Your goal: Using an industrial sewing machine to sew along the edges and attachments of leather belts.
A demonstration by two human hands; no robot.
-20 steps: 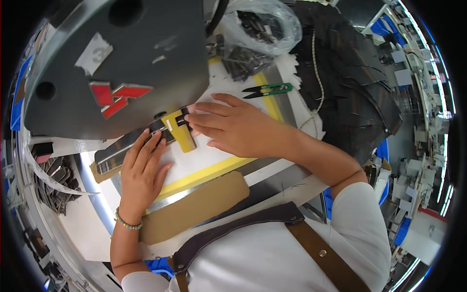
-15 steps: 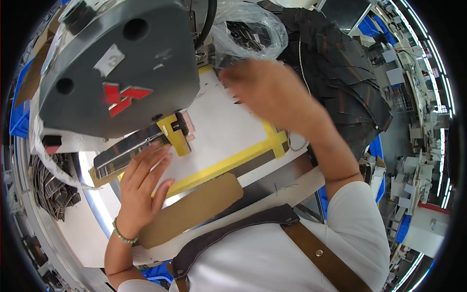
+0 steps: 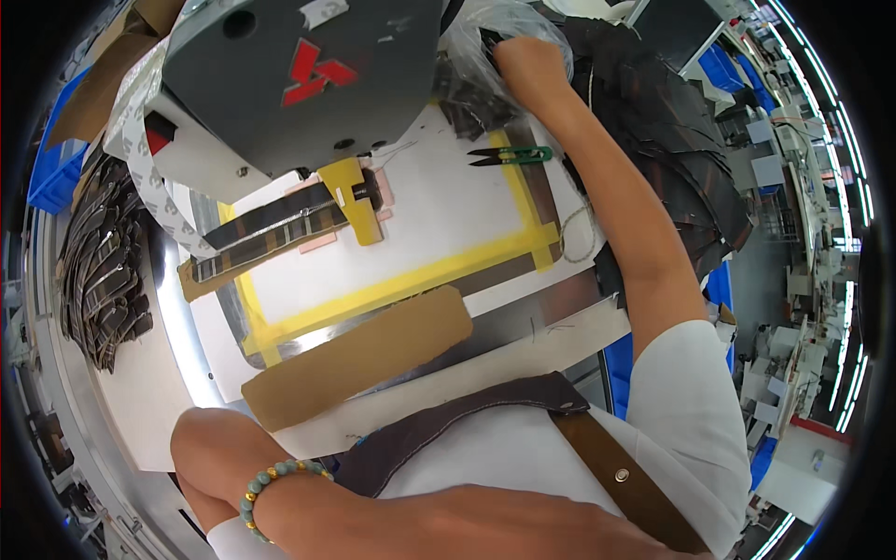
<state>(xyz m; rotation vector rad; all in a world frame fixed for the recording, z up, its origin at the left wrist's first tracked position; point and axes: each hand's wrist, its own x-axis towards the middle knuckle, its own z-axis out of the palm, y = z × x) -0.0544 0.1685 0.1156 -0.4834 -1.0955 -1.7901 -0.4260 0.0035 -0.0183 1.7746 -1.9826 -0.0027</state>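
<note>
My right hand [image 3: 534,73] reaches into the clear plastic bag [image 3: 471,56] at the back. Its fingers are curled beside a dark piece, and their tips are mostly hidden. My left hand [image 3: 485,523] passes low across my body, close below; its fingers are out of sight. Under the grey sewing machine head [image 3: 299,103], a yellow clamp [image 3: 355,207] sits over one end of a dark striped fabric strip with a zipper [image 3: 280,224]. Green-handled thread snips [image 3: 523,155] lie on the yellow-taped white work plate [image 3: 439,205], near the bag.
A brown cardboard piece [image 3: 359,355] lies along the near edge. Dark fabric pieces [image 3: 653,140] are heaped on the right, and striped pieces [image 3: 103,271] are stacked at the left. A loose cord [image 3: 579,238] hangs by the plate's right corner. A printed white tape [image 3: 163,187] trails beside the machine.
My right hand has moved from above the plate to the bag, and the snips now show lying there. My left hand has left the fabric strip and drawn back toward my body.
</note>
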